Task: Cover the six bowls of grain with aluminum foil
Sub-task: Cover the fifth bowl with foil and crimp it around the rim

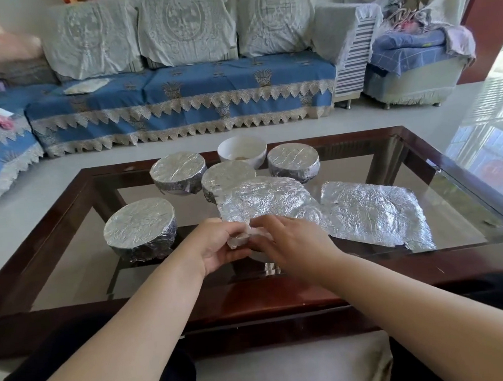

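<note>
While both hands' fingers (237, 227) pinch its near edge, foil sheet (267, 199) drapes beyond.

Silver crinkled foil sheet (374, 214), a white uncovered bowl (242, 152), a dark reddish-brown table frame (282, 304), and a blue, gold-patterned sofa cover (177, 88) with beige lace trim.

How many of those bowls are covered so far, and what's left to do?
Four bowls already look wrapped: near left, far left, middle and far right. In hand: the left hand and right hand hold a foil sheet over a fifth bowl, mostly hidden. Left: the open white bowl at the back, with a spare foil sheet lying ready.
</note>
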### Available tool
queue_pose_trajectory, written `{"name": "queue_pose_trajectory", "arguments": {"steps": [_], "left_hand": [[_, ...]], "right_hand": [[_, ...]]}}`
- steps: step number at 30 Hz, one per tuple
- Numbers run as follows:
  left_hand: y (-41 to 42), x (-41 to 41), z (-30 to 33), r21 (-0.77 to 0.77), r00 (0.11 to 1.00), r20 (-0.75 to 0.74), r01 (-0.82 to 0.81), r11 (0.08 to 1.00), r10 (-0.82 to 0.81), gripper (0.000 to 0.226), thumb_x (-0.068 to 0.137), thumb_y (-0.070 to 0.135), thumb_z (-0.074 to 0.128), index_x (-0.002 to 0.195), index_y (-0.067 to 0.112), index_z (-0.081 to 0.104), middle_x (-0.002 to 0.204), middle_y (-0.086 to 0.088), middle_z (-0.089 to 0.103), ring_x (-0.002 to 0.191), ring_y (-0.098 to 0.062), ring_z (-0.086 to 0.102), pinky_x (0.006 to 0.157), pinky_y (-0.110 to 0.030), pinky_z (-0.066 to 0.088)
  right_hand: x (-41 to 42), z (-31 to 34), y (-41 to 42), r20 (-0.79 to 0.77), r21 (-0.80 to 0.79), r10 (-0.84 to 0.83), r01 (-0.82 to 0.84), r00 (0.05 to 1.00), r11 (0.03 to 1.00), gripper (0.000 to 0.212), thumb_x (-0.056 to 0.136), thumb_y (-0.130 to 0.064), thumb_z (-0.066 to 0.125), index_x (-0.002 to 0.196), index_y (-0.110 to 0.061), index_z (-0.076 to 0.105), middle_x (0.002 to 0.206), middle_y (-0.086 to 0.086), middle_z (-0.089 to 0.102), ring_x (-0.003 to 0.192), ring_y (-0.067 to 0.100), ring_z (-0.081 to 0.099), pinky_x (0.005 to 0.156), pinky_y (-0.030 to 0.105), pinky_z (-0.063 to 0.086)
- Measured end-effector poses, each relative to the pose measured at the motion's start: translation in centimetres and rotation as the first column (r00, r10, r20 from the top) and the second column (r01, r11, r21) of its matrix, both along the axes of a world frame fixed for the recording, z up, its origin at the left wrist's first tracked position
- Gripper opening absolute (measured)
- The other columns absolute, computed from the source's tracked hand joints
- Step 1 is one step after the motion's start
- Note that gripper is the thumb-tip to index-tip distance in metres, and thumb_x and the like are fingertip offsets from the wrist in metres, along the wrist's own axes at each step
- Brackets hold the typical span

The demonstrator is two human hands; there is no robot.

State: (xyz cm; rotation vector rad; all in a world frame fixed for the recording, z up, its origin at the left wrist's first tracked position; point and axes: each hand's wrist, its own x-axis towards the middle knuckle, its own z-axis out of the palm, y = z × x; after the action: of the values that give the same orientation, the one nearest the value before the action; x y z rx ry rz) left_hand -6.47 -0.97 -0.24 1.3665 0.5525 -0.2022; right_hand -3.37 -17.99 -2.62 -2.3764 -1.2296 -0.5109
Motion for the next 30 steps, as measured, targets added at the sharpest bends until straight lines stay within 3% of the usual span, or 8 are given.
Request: {"name": "queue_pose_trajectory", "arguments": {"steps": [3,7,13,17,20,24,28,30], "left_hand": [[0.1,-0.4,-0.2,0.062,1.0,-0.019,0.019,0.998,-0.018,0.009,0.097,0.005,0.056,0.106,0.006,0.057,0.067,-0.007,0.069,0.051,-0.012,0.067,0.037,-0.018,0.046],[0.5,-0.6,-1.0,0.188,1.0,-0.015,0.024,0.982,-0.021,0.015,0.1,0.015,0.057,0.114,0.011,0.053,0.081,-0.003,0.062,0.045,-0.008,0.062,0.036,-0.019,0.045],[1.1,-0.9,-0.8,0.109,0.991,-0.044,0.131,0.985,-0.127,0.055,0.083,0.009,0.076,0.126,0.011,0.042,0.078,-0.005,0.068,0.058,-0.014,0.068,0.052,-0.027,0.058],[1.4,-0.8,-0.7,0.199,0.983,-0.052,0.183,0.963,-0.176,0.05,0.083,0.007,0.077,0.122,0.01,0.046,0.079,-0.007,0.069,0.053,-0.012,0.064,0.047,-0.024,0.055],[1.3,-0.8,-0.9,0.309,0.975,-0.064,0.223,0.924,-0.214,0.031,0.086,0.011,0.075,0.091,0.02,0.046,0.077,-0.011,0.068,0.048,-0.01,0.055,0.045,-0.023,0.052],[1.7,-0.8,-1.0,0.38,0.96,-0.116,0.281,0.881,-0.256,0.033,0.087,0.025,0.076,0.104,0.009,0.053,0.075,-0.007,0.068,0.047,-0.01,0.057,0.049,-0.027,0.056],[2.8,0.1,-0.9,0.491,0.987,-0.094,0.161,0.856,-0.132,0.074,0.081,0.065,0.058,0.127,0.009,0.04,0.12,-0.01,0.056,0.092,-0.018,0.065,0.063,-0.034,0.059],[2.8,0.9,-1.3,0.517,0.998,-0.018,0.055,0.854,-0.053,0.08,0.083,0.067,0.055,0.139,0.013,0.037,0.141,-0.011,0.046,0.119,-0.024,0.051,0.091,-0.04,0.049]], "right_hand": [[0.5,1.6,-0.4,-0.178,0.008,-0.187,0.191,0.966,0.981,0.038,0.101,-0.043,0.043,0.127,-0.018,0.054,0.121,0.003,0.065,0.104,0.022,0.063,0.075,0.032,0.044],[3.6,1.7,-2.0,-0.292,-0.313,-0.47,0.382,0.833,0.87,0.051,0.095,-0.05,0.051,0.141,-0.03,0.041,0.161,0.004,0.016,0.149,0.031,0.013,0.117,0.05,0.019],[5.4,0.2,-3.2,-0.595,-0.34,-0.485,0.346,0.64,0.874,0.072,0.088,-0.054,0.061,0.148,-0.028,0.03,0.16,0.012,0.015,0.137,0.038,0.039,0.111,0.048,0.036],[5.6,0.5,-3.7,-0.667,-0.293,-0.454,0.353,0.59,0.889,0.076,0.083,-0.053,0.068,0.145,-0.026,0.032,0.149,0.019,0.037,0.123,0.035,0.051,0.102,0.041,0.044],[5.4,0.8,-4.1,-0.717,-0.208,-0.384,0.347,0.581,0.914,0.085,0.083,-0.044,0.072,0.151,-0.027,0.024,0.155,0.011,0.035,0.131,0.033,0.047,0.097,0.034,0.042],[5.0,0.9,-4.4,-0.761,-0.125,-0.317,0.351,0.566,0.928,0.091,0.083,-0.036,0.075,0.154,-0.029,0.019,0.159,0.005,0.028,0.138,0.029,0.039,0.098,0.031,0.038],[5.0,1.0,-5.0,-0.808,-0.139,-0.315,0.357,0.499,0.924,0.095,0.084,-0.037,0.072,0.156,-0.029,0.011,0.161,0.009,0.023,0.14,0.032,0.036,0.104,0.036,0.036],[5.3,1.3,-5.0,-0.81,-0.144,-0.348,0.414,0.473,0.899,0.096,0.087,-0.043,0.068,0.157,-0.025,0.004,0.16,0.014,0.024,0.134,0.036,0.044,0.091,0.033,0.041]]}}
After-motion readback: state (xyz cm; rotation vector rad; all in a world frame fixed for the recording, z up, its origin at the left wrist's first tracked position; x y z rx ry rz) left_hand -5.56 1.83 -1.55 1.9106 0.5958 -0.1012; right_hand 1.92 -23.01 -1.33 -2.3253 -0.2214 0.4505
